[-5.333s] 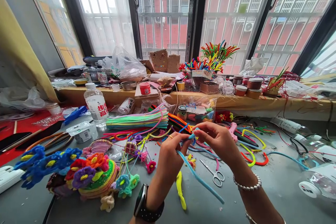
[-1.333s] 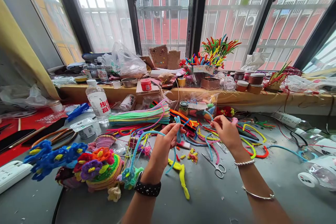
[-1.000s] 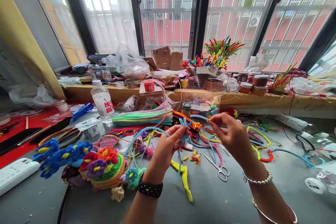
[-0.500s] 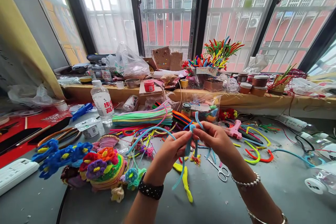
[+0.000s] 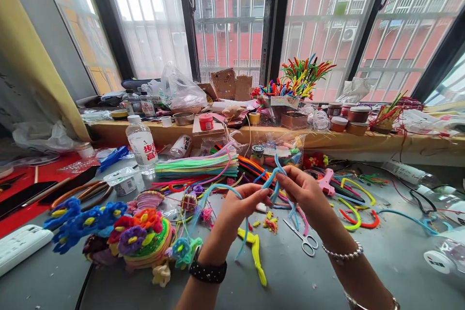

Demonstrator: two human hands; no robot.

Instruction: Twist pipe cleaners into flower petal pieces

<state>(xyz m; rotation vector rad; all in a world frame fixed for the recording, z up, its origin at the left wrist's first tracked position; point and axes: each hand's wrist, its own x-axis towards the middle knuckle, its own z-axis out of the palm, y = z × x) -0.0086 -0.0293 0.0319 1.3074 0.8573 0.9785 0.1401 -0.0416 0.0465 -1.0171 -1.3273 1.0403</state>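
Observation:
Light-blue pipe cleaners (image 5: 269,181) are bent and twisted together between my two hands, above the middle of the table. My left hand (image 5: 242,206) is closed, pinching the lower left part of them between thumb and fingers. A long blue strand arches out to the left over this hand, and another end hangs below it. My right hand (image 5: 298,188) pinches the upper right part, with a short end sticking up past its fingertips. Beneath the hands lie a yellow pipe-cleaner piece (image 5: 255,252) and small scissors (image 5: 305,243).
A bundle of pastel pipe cleaners (image 5: 196,164) lies behind my hands, beside a water bottle (image 5: 142,145). Fuzzy flowers (image 5: 132,237) sit at left near a white power strip (image 5: 22,249). A pink glue gun (image 5: 327,182) and a clear bottle (image 5: 445,256) are at right.
My right hand has shifted slightly up and right, drawing the blue pipe cleaners into a slanted span between the hands. The left hand still pinches them, its fingers moved a little.

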